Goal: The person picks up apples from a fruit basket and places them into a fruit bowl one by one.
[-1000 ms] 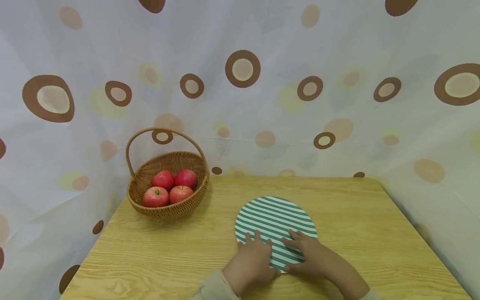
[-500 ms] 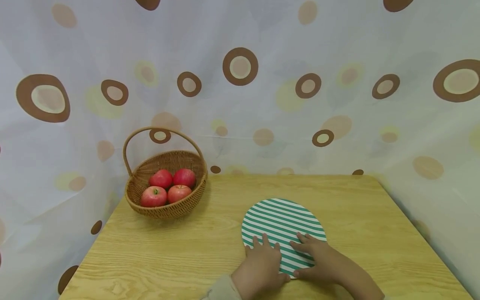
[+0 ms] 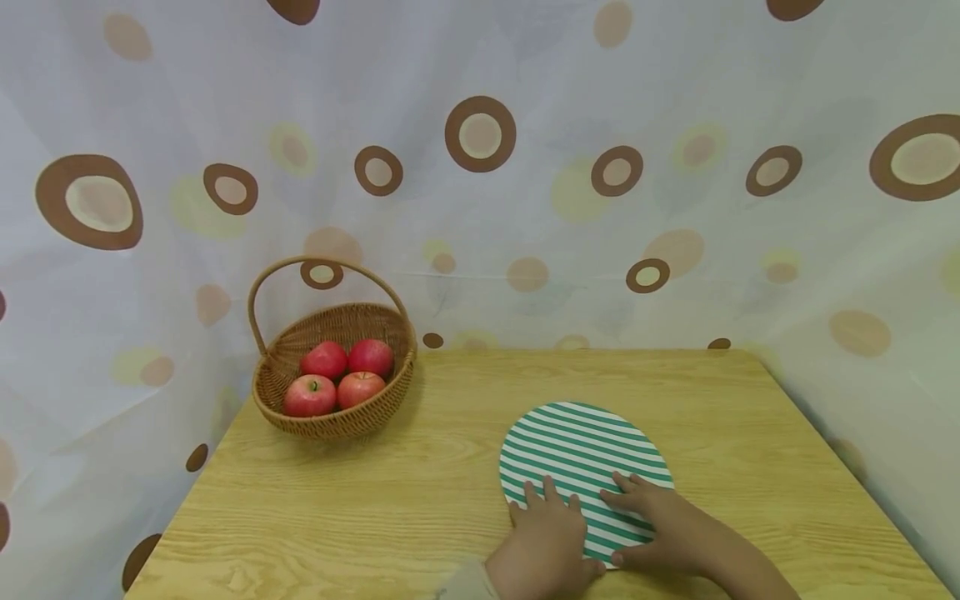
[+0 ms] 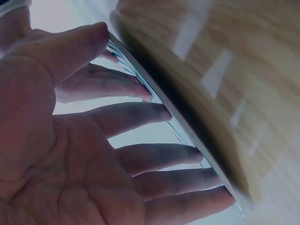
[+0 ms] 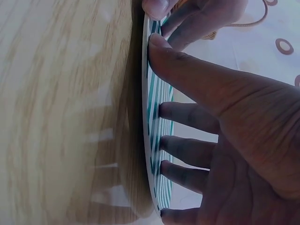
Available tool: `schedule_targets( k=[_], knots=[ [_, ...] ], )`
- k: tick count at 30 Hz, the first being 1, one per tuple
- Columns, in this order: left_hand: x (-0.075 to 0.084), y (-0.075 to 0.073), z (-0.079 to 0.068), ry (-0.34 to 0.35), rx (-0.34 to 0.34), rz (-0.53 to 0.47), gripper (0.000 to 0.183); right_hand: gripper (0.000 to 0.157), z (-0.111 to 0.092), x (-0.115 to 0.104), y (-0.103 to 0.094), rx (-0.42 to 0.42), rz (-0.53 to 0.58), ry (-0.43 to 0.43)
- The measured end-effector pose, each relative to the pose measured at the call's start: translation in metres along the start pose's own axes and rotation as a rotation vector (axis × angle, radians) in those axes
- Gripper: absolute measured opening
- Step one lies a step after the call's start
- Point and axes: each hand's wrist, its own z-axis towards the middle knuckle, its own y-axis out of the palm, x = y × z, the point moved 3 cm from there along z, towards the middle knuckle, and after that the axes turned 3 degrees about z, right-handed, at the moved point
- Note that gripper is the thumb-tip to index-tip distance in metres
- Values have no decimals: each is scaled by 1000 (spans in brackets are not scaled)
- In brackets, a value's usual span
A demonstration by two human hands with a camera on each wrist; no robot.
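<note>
A thin round board with green and white stripes (image 3: 581, 442) lies on the wooden table. My left hand (image 3: 546, 542) rests on its near left part, fingers spread and thumb at the near edge. On the near right part, my right hand (image 3: 675, 527) touches the striped top with spread fingers. The two thumbs are close together at the near rim. In the right wrist view, the fingertips of my right hand (image 5: 234, 136) press on the striped face (image 5: 161, 91). The left wrist view shows the fingertips of my left hand (image 4: 93, 164) against the board in a row.
At the back left of the table (image 3: 360, 517) stands a wicker basket (image 3: 330, 427) with a tall arched handle. Several red apples (image 3: 310, 395) lie in it. A white curtain (image 3: 525, 225) with brown circles hangs behind and at both sides.
The striped board has slid to the right and slightly nearer, with both hands moving along on it. The basket of apples stays in place.
</note>
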Motion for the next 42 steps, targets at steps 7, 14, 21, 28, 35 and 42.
schedule_targets(
  k=[7, 14, 21, 28, 35, 42],
  knots=[
    [11, 2, 2, -8, -34, 13, 85, 83, -7, 7, -3, -5, 23, 20],
    [23, 2, 3, -19, -43, 79, 85, 83, -13, 11, -7, -12, 33, 37],
    [30, 3, 5, -41, -66, 78, 85, 82, -17, 15, -9, -18, 46, 65],
    [35, 5, 8, -46, -79, 86, 84, 83, -22, 17, -9, -20, 70, 96],
    [40, 5, 8, -25, -77, 111, 84, 84, -27, 21, -9, -5, 64, 82],
    [44, 7, 11, -33, -93, 119, 85, 86, -29, 24, -9, -6, 72, 76]
  ],
)
